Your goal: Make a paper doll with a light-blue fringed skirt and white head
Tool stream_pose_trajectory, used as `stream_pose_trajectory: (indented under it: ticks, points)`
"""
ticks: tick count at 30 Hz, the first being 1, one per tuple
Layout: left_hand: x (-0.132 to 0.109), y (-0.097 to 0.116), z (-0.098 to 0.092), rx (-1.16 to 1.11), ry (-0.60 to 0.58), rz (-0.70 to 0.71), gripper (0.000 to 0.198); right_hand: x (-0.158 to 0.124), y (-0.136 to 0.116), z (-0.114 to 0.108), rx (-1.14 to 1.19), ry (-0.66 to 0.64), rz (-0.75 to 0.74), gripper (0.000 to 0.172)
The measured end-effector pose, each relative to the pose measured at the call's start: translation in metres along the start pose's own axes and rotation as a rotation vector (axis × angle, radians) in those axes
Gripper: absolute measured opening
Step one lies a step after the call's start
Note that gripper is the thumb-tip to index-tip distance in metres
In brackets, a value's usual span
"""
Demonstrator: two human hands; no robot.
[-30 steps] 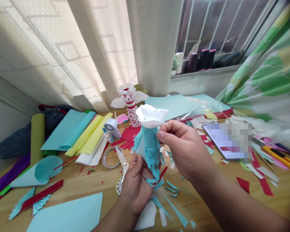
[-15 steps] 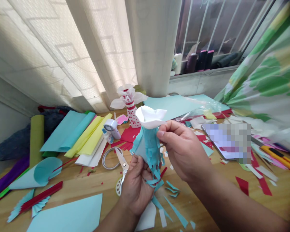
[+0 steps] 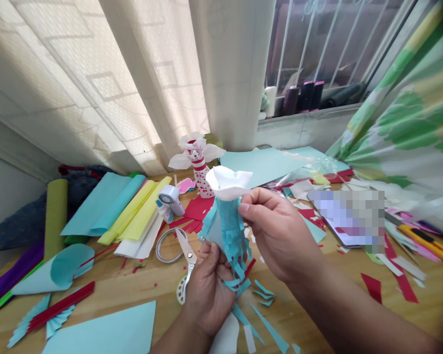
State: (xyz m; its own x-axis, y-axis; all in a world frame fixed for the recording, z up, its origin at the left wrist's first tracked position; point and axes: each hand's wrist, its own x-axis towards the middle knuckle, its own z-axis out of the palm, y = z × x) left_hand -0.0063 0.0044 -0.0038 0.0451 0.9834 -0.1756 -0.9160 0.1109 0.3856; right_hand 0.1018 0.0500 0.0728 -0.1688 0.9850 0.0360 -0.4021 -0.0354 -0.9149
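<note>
A blue paper vase with fringed strips down its side and a wavy white paper rim is held up in front of me. My left hand is closed around its lower part, thumb on the plain blue side. At the top right, just under the white rim, my right hand pinches the blue paper between thumb and index finger. Scissors lie beside my left hand, partly hidden by it. Behind stands a similar white paper vase with red spots and a petalled top.
Tape roll, glue bottle and a small white fan-like device sit left of centre. Folded yellow crepe paper and a blue paper cone lie farther left. At right are a phone, a yellow cutter and paper scraps.
Both hands keep their hold on the blue paper vase. It sits slightly lower in view, and the whole scene has shifted a little with the head.
</note>
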Motion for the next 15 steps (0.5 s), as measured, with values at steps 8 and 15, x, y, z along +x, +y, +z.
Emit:
stream_pose_trajectory:
  ticks: [8, 15]
  points:
    - [-0.0004, -0.0002, 0.0006, 0.037, -0.017, 0.003, 0.025, 0.0029, 0.0006, -0.0016, -0.061, -0.001, -0.037, 0.014]
    - [-0.0019, -0.0018, 0.0001, 0.096, 0.028, 0.044, 0.019, 0.0037, 0.0008, -0.0042, -0.018, -0.027, -0.023, 0.013]
